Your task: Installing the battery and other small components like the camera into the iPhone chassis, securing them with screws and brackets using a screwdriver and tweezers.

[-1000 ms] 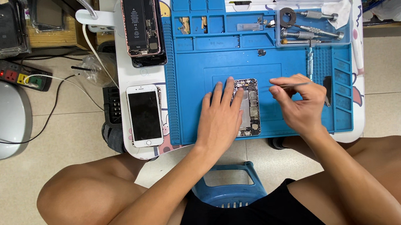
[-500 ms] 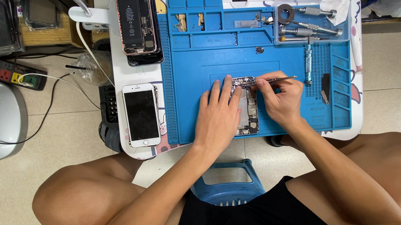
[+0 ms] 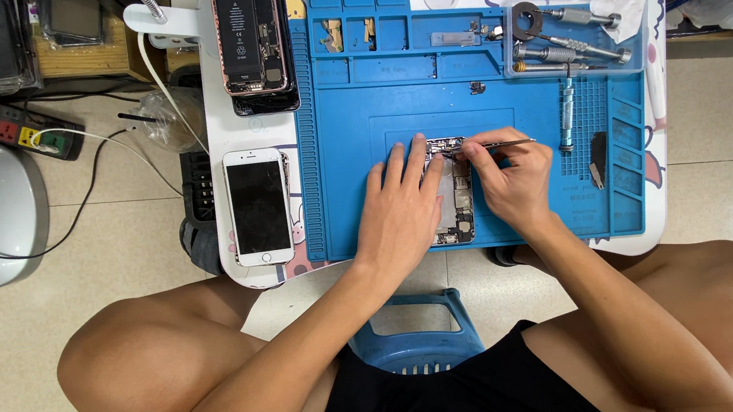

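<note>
An opened phone body (image 3: 455, 194) lies on the blue repair mat (image 3: 350, 143), its insides showing. My left hand (image 3: 399, 211) lies flat on its left side, fingers spread over the top edge, pinning it down. My right hand (image 3: 511, 178) grips thin metal tweezers (image 3: 498, 145), held level, their tips touching the phone's upper part near my left fingertips. Much of the phone is hidden under both hands.
A white phone (image 3: 258, 205) lies face up left of the mat. Another opened phone (image 3: 249, 35) with its battery showing sits at the back left. Screwdrivers (image 3: 565, 50) lie in a clear tray at the back right. A blue stool (image 3: 414, 339) stands between my knees.
My right hand has moved left with the tweezers, from beside the phone to over its upper part. My left hand stays on the phone.
</note>
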